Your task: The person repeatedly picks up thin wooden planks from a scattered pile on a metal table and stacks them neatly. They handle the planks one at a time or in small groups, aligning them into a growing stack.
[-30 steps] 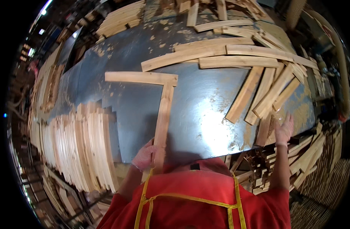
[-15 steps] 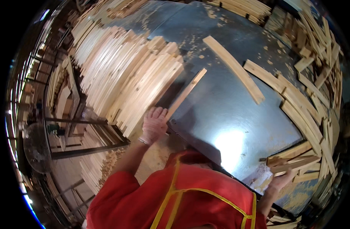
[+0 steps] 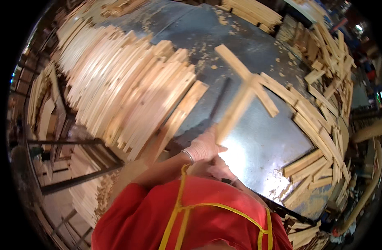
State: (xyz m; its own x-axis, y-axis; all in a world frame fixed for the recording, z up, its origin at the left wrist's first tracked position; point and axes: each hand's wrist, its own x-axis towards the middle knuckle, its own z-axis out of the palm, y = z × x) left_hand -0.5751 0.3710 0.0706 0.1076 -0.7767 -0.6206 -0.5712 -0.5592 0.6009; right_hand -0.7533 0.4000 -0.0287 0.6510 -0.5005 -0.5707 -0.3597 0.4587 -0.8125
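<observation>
One blurry plank, end hidden

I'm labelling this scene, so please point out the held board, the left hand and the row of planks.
Held board (image 3: pixel 236 109): head view, on its blurred face, about midway along.
Left hand (image 3: pixel 203 146): head view, on the hand's middle.
Row of planks (image 3: pixel 116 83): head view, near the row's middle.

Red cloth top, lower centre of my feed. Narrow yellow strips run down both sides; I see a curved cross-strip joining them. Left sleeve red, loose, leaving the forearm uncovered. Left hand looks thinly gloved to me, pale edge at the wrist.
</observation>
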